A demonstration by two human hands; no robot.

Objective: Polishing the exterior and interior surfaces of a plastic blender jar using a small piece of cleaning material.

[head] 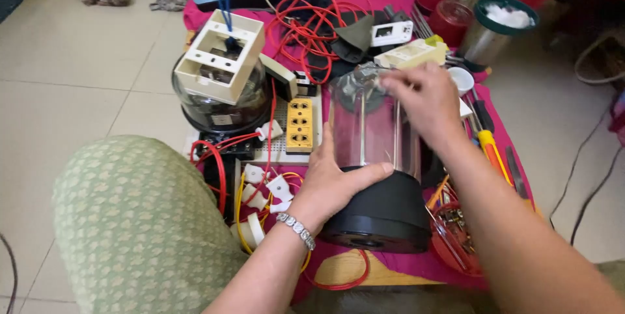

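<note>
A: Where's the blender jar?

B: Upright on its black base, on the pink cloth btwn my knees. My left hand grips jar + base at the join.

A: Right hand?

B: On the jar's top rim, fingers curled over it. Yellow socket strip just left.
</note>
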